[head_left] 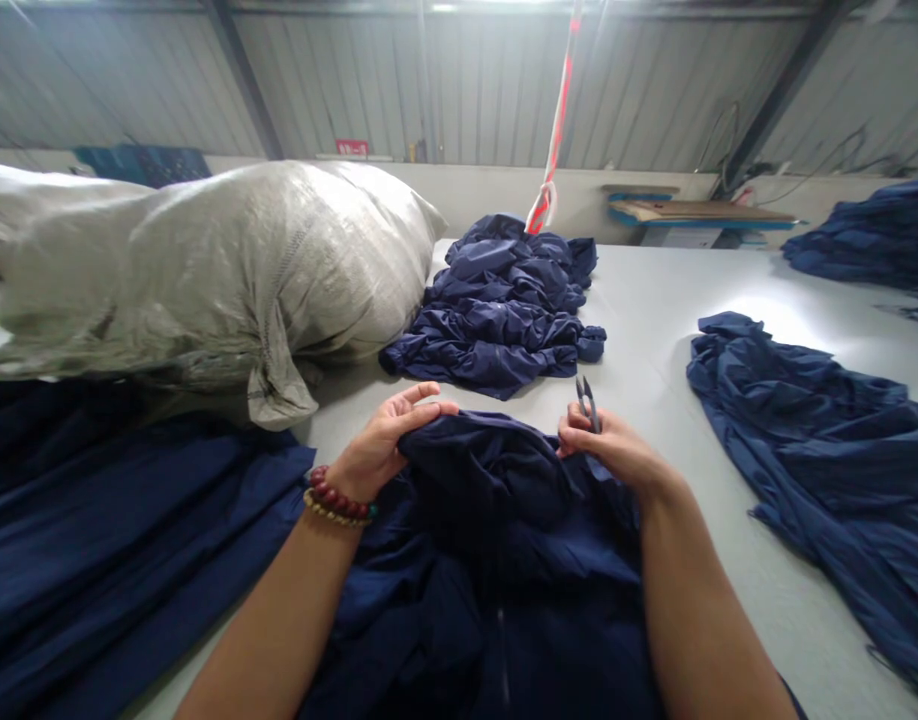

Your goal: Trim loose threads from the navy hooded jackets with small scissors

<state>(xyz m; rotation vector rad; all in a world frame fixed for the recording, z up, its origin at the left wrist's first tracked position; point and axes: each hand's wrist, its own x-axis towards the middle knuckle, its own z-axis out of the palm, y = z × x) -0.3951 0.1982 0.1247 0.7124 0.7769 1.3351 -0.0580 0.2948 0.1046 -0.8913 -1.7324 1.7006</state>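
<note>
A dark navy garment [496,540] hangs between my two hands at the front middle, its upper edge stretched from one to the other. My left hand [388,435], with red and gold bead bracelets at the wrist, pinches the garment's edge on the left. On the right, my right hand [598,440] grips the same edge with its fingertips. Small dark thread snips [588,402] are also held in that hand, blades pointing up and a little apart. The lower part of the garment falls toward me between my forearms.
Crumpled navy garments [504,310] lie beyond my hands on the pale table [646,300]. More navy cloth [819,440] is at the right, and other cloth [114,550] at the left. Large whitish sacks [279,260] stand back left. A red-white cord [560,120] hangs down.
</note>
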